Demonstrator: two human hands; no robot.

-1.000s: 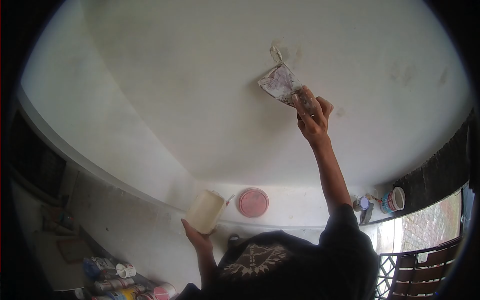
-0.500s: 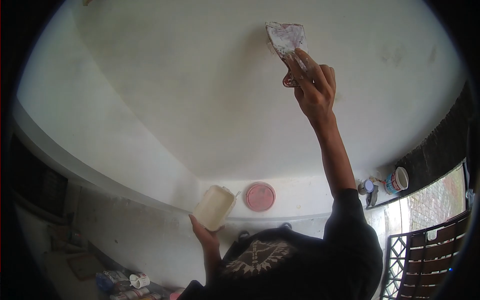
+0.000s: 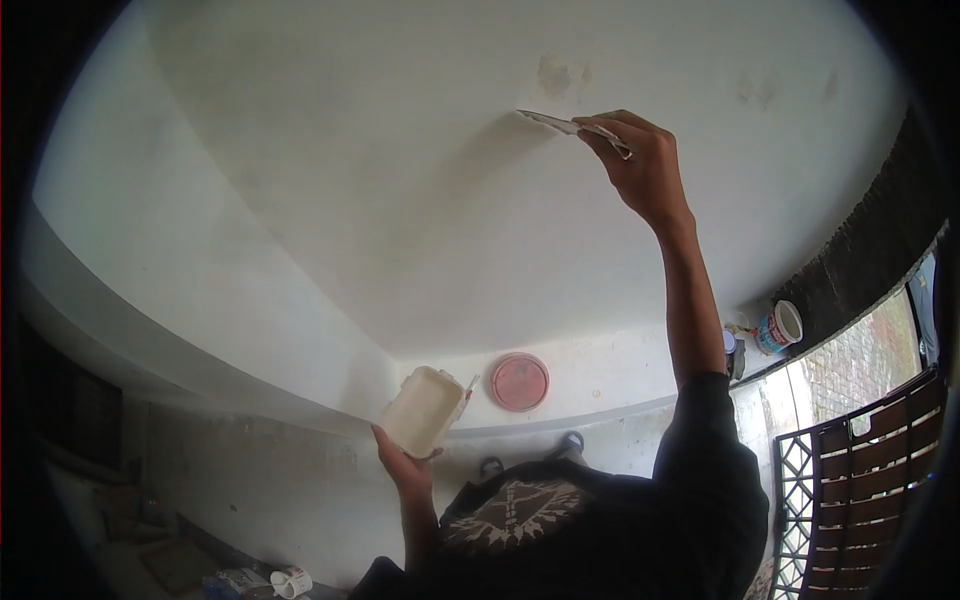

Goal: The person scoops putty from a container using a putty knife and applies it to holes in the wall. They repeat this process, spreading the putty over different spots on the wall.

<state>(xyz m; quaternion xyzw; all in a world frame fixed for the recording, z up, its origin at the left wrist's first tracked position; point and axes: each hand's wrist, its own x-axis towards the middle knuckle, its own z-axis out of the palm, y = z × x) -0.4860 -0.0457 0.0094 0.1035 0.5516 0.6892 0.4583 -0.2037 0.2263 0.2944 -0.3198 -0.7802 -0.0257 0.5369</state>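
My right hand (image 3: 645, 160) is raised at the white wall (image 3: 400, 200), its fingers closed round a putty knife (image 3: 548, 121). The blade is seen nearly edge-on and points left, its tip right at the wall surface. Just above it, grey-brown patches (image 3: 556, 76) mark the wall. Low in the view, my left hand (image 3: 405, 465) grips a cream plastic tub (image 3: 424, 411) from below, its open side facing up. Pale material coats the inside of the tub.
A round red lid (image 3: 519, 382) lies on the white ledge beside the tub. To the right stand a white bucket (image 3: 780, 327) and a smaller can (image 3: 729, 343). A slatted metal gate (image 3: 865, 490) is at lower right. A white cup (image 3: 291, 582) lies at bottom left.
My right hand has come down a little and turned the putty knife from broad face showing to nearly edge-on at the wall. The wall patches now show. My left hand still holds the tub.
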